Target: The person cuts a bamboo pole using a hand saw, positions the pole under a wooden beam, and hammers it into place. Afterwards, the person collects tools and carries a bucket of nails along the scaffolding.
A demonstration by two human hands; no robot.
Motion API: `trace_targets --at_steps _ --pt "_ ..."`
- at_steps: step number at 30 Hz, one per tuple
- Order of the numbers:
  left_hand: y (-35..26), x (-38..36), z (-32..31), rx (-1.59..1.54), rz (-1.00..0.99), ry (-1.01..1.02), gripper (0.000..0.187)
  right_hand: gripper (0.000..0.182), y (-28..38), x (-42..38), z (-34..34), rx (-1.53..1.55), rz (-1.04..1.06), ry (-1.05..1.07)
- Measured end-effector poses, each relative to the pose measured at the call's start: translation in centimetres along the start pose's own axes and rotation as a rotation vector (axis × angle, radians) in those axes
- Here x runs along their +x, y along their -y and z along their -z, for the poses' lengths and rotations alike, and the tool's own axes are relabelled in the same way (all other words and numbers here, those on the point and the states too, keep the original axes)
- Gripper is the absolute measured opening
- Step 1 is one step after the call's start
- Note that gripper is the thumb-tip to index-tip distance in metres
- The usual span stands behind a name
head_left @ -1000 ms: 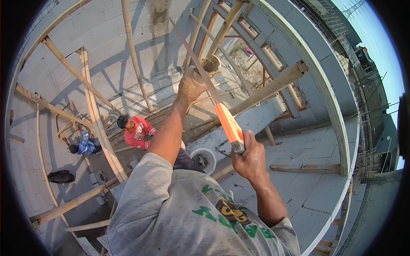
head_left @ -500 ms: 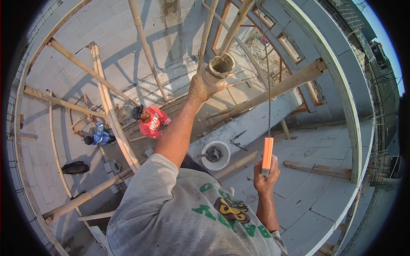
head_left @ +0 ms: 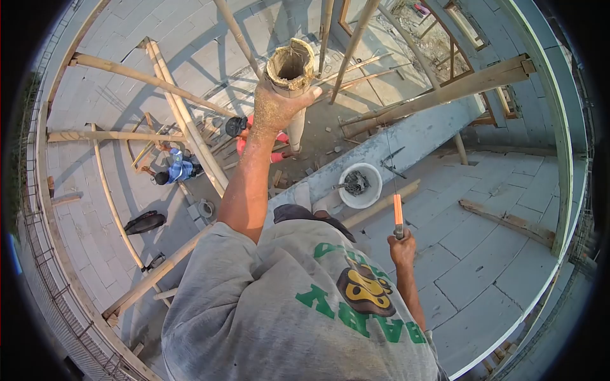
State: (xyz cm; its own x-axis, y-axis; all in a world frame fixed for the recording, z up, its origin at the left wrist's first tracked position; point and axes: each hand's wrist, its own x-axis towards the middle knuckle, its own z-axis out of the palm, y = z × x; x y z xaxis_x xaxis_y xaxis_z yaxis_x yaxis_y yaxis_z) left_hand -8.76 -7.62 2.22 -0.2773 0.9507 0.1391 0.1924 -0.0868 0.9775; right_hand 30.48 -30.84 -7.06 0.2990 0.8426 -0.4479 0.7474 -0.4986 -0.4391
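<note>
My left hand (head_left: 277, 109) is wrapped around the upper end of an upright bamboo pole (head_left: 297, 130), just under its rough, hollow top rim. Dust covers the back of this hand and the forearm. Lower and to the right, my right hand (head_left: 401, 246) is closed on a handsaw (head_left: 398, 213) with an orange handle. The saw is seen nearly edge-on, its thin blade pointing up and away from me. Well below stands a white bucket (head_left: 375, 193) with grey mortar and a tool in it, beside a long grey plank.
Bamboo props and wooden beams cross the space, including a thick bamboo beam (head_left: 445, 95) at right and paired poles (head_left: 184, 114) at left. Two people work far below; one wears a blue shirt (head_left: 181, 166). Pale block walls (head_left: 502, 254) surround everything.
My view has shifted, and the bamboo top now appears larger, further up and left. The saw has tilted and sits slightly lower. The person in red has bent down behind my arm.
</note>
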Motion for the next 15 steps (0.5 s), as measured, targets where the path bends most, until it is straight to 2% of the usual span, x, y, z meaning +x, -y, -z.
trace_targets --at_steps 3,4,7,8,11,12,15 --pt "-1.0 -0.8 2.6 -0.010 -0.001 -0.132 0.059 0.029 0.8 0.3 -0.8 -0.101 0.011 0.112" --pt "0.1 -0.7 3.5 -0.013 -0.060 -0.199 0.057 0.029 1.0 0.8 -1.2 -0.126 0.034 0.129" --pt "0.0 -1.3 6.3 -0.032 0.026 -0.400 0.057 0.029 1.7 1.7 -1.7 -0.181 0.094 0.167" --pt "0.8 -1.3 7.3 -0.016 -0.033 -0.518 0.054 0.029 2.4 2.1 -1.7 -0.184 0.118 0.170" --pt "-1.1 -2.6 10.1 -0.070 -0.105 -0.620 0.039 0.030 3.9 3.8 -2.4 -0.187 0.170 0.178" --pt "-1.3 -2.9 10.7 -0.222 -0.159 -0.622 0.043 0.031 4.4 4.3 -2.7 -0.185 0.185 0.180" --pt "-1.5 -4.1 12.2 -0.187 -0.174 -0.766 0.048 0.033 7.0 5.4 -3.4 -0.200 0.245 0.196"
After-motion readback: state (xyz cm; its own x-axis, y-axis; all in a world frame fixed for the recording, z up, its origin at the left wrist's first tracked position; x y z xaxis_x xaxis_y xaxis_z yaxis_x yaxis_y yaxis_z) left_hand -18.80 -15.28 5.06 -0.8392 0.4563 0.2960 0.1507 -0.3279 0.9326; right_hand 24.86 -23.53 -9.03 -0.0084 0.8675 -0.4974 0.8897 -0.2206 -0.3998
